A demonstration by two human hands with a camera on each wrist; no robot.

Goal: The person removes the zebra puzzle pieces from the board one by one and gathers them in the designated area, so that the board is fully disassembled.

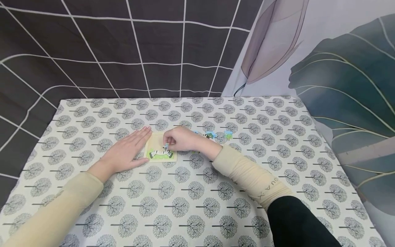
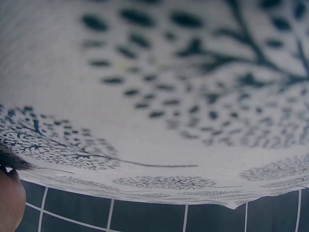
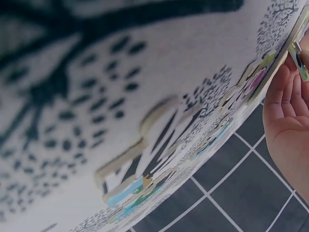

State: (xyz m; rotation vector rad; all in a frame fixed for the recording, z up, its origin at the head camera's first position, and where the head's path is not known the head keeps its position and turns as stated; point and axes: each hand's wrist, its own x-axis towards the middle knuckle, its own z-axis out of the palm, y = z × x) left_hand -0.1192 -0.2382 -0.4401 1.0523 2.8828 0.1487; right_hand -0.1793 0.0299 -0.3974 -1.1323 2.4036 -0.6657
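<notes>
**Lower picture in, upper part bare**

The puzzle board (image 1: pixel 156 138) lies on the counter (image 1: pixel 197 178), its lower zebra section (image 1: pixel 160 154) seemingly assembled and the rest bare, so the work looks partway along. The right hand (image 1: pixel 181 138) pinches a small piece (image 1: pixel 166 146) between its fingers over the board. The left hand (image 1: pixel 128 151) lies flat by the left edge, fingers together, thumb apart. Loose pieces (image 1: pixel 228 134) on the right appear left to place; the right wrist (image 1: pixel 210 146) partly hides them, preventing a count. Whether the held piece touches down is unclear. The left wrist view is mostly blurred cloth (image 2: pixel 48 72).
</notes>
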